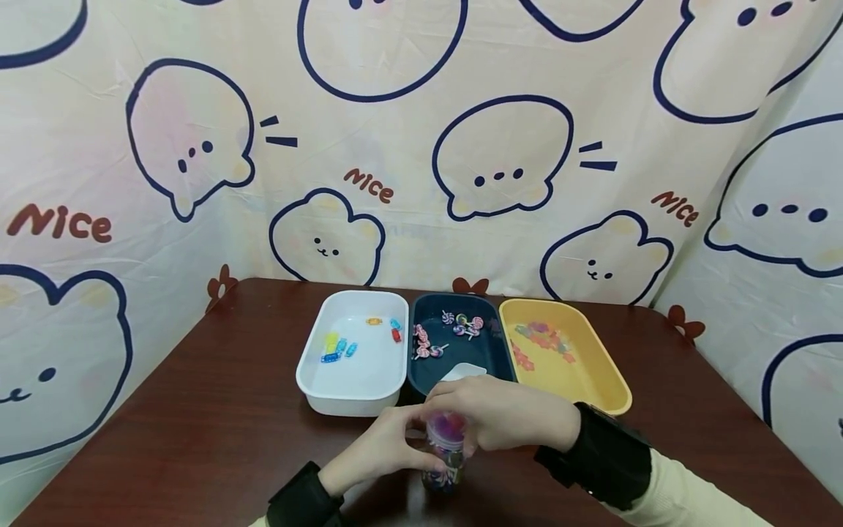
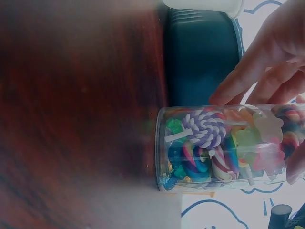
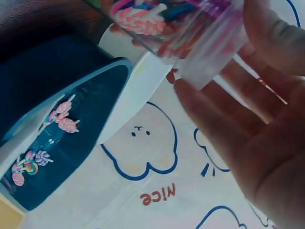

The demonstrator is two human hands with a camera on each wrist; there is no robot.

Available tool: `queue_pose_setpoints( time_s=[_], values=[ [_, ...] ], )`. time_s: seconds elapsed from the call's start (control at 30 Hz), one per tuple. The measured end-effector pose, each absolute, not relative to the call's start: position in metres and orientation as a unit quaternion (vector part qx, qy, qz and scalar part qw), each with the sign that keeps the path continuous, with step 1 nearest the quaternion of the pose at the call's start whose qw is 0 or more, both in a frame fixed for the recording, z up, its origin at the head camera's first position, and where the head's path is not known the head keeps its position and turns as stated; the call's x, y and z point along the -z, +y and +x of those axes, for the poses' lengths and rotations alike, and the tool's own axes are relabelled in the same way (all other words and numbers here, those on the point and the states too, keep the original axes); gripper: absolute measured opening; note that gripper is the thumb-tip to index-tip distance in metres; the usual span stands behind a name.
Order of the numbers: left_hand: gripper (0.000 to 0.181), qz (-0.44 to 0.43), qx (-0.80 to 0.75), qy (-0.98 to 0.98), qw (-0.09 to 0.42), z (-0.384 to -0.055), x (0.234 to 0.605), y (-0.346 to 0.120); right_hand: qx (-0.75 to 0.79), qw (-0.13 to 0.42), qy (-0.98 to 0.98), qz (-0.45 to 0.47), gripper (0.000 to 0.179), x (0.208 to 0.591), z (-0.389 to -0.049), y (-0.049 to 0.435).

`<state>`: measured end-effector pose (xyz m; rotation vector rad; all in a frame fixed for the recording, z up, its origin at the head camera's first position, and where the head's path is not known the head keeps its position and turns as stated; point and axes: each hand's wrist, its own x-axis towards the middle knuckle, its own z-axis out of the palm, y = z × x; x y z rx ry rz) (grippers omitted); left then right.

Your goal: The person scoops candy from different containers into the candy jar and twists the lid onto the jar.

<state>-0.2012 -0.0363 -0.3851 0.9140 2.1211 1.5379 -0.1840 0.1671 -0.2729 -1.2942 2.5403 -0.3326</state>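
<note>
A clear jar (image 2: 228, 148) filled with small lollipop-shaped, swirl and star-shaped pieces stands on the table, just in front of the dark tray. My left hand (image 1: 391, 443) grips the jar from the left, thumb across its near side. From above and the right, my right hand (image 1: 484, 410) holds the frosted lid (image 3: 209, 59) at the jar's top, with fingers and thumb on either side of it. Purple and pink show through at the lid. Part of the jar's upper side is hidden by the fingers in the head view.
Behind the hands stand a white tray (image 1: 352, 391) with wrapped-candy pieces, a dark blue-green tray (image 1: 484, 351) with lollipop pieces and a yellow tray (image 1: 596, 373) with translucent gummy-like pieces. A white flat piece (image 1: 464, 371) sits at the dark tray's near end. Patterned cloth (image 1: 408, 146) hangs behind the table.
</note>
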Motion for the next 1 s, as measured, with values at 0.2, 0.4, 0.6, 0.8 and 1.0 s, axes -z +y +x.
queue_pose_setpoints(
  time_s=[0.2,0.4,0.6,0.8,1.0],
  values=[
    [0.054,0.329,-0.537,0.757,0.173,-0.2,0.385,-0.036,0.079,0.143,0.899,-0.406,0.053,0.271,-0.179,0.158],
    [0.052,0.335,-0.532,0.761,0.163,-0.2,0.383,-0.035,0.027,0.127,0.91,-0.395,0.05,0.27,-0.176,0.151],
    [0.051,0.336,-0.526,0.765,0.155,-0.201,0.382,-0.035,0.04,0.136,0.916,-0.375,0.044,0.27,-0.176,0.15],
    [0.05,0.336,-0.528,0.766,0.147,-0.201,0.383,-0.034,0.064,0.136,0.938,-0.313,0.038,0.279,-0.172,0.145],
    [0.05,0.309,-0.526,0.778,0.148,-0.199,0.381,-0.031,0.089,0.098,0.969,-0.207,0.042,0.293,-0.17,0.137]
  ],
)
